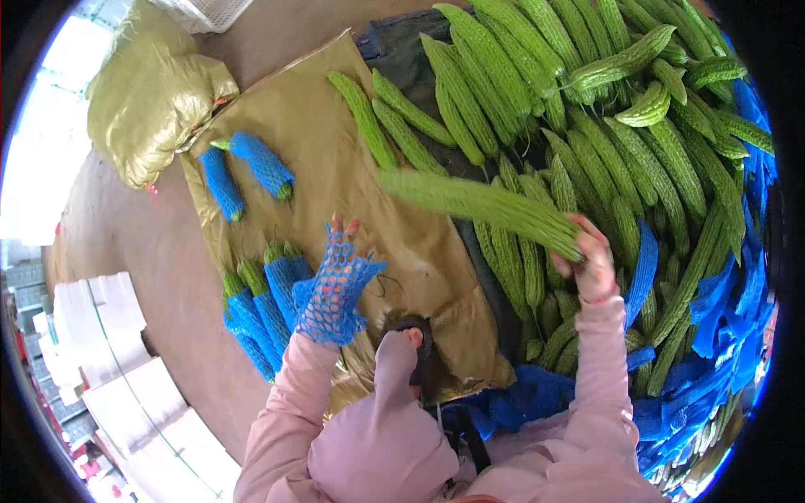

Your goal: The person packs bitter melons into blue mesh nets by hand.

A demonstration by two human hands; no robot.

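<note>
- Any lettering on the stacked white boxes [101,323] at the left edge is too small and washed out to read.
- The long, bright green, bumpy-ridged bitter gourd [478,201] is slightly curved, bare of any net, and blurred along its length.
- The right fingers [589,230] grasp this gourd by its near end; the rest of it reaches out to the upper left, above the crinkled gold plastic sheet [293,96].
- The left fingers [353,226] are released and spread inside a blue foam mesh sleeve [329,298], which is stretched around the hand, with the fingertips poking out of its far end.
- The gourd's far end is near the left fingers but apart from them.
- Just beside the left hand lies a row of blue-netted green gourds [272,308], their ends showing; two more netted gourds [262,163] lie farther up the sheet.
- Three bare green gourds [363,121] lie toward the sheet's upper right edge.
- A large heap of ridged green gourds [662,159] spreads to the right, with loose blue foam nets [721,335] along its outer side.
- A bulging yellow-green sack [151,92] sits at the upper left.
</note>
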